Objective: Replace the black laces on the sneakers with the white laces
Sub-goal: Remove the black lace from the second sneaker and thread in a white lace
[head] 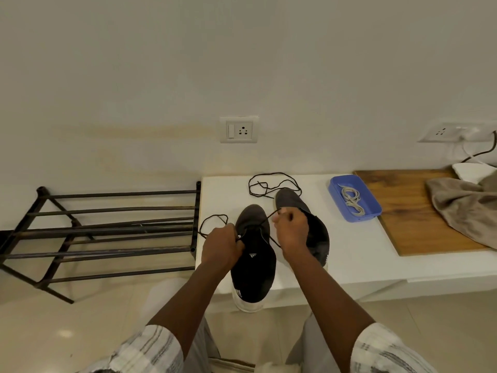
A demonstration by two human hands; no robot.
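Black lace (269,218), likely limp and light, best gripped close to the sneaker (254,267): my left hand (223,244) and right hand (291,228) each pinched a strand.

Centre frame: I see two sneakers on the table (349,265), the nearer sneaker (252,267) overhanging its front edge, the farther sneaker (289,199) just right and behind. My left hand (222,247) and right hand (291,228) each pinch the threaded lace (265,220). Behind the sneakers lies a loose lace (269,174). Right of centre, a tray (373,208) holds coiled laces (352,200) at a board's (403,219) left edge. A rack (107,232) stands at left.
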